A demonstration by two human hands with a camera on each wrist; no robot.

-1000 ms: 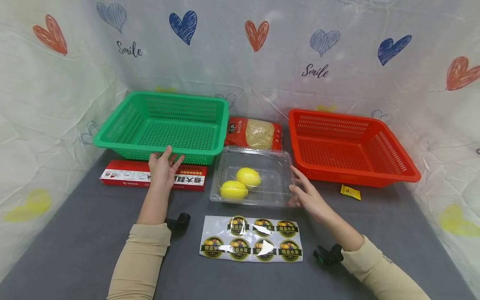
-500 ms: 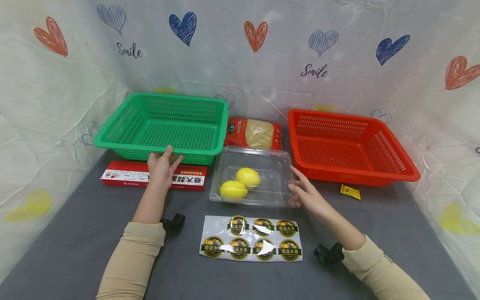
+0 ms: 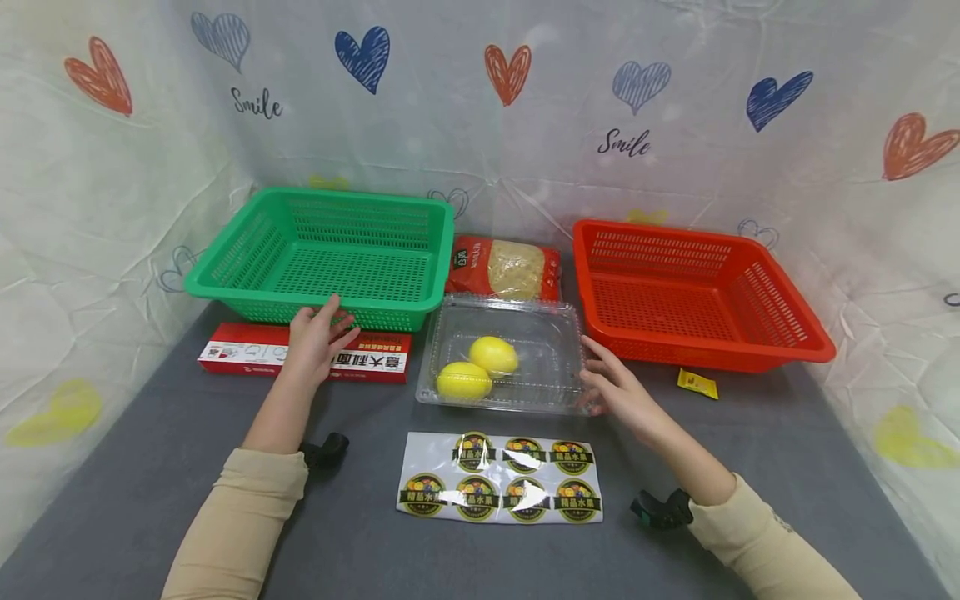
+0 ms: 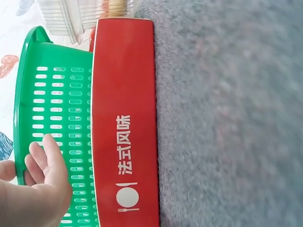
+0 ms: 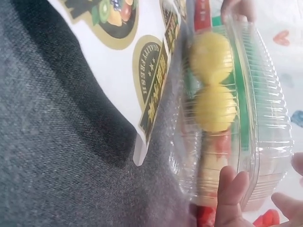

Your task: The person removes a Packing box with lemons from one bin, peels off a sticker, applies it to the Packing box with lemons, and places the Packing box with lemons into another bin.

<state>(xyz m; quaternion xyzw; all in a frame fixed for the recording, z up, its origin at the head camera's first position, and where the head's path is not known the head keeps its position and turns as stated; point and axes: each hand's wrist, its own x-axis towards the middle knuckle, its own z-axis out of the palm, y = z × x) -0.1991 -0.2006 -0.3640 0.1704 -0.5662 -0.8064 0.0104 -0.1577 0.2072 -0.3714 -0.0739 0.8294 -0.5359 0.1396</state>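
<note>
My left hand (image 3: 313,336) lies with relaxed fingers over a long red box (image 3: 375,360) in front of the green basket (image 3: 375,315). In the left wrist view its fingers (image 4: 47,158) hover by the basket's wall (image 4: 52,94) and the red box (image 4: 125,118), gripping nothing. My right hand (image 3: 611,379) touches the right end of a clear plastic container (image 3: 547,350) with straight fingers. Two lemons (image 3: 464,380) (image 3: 493,355) lie inside. In the right wrist view my fingertips (image 5: 232,189) rest against the container's ribbed wall (image 5: 270,118), near the lemons (image 5: 215,108).
A sheet of round fruit stickers (image 3: 498,488) lies on the grey table in front of the container. A red basket (image 3: 697,354) stands at the right, with a small yellow packet (image 3: 697,383) before it. A bag of noodles (image 3: 506,268) lies behind the container.
My left arm has drawn back and to the left a little, and the hand has slid slightly left over the red box. The right hand has stayed at the container's end.
</note>
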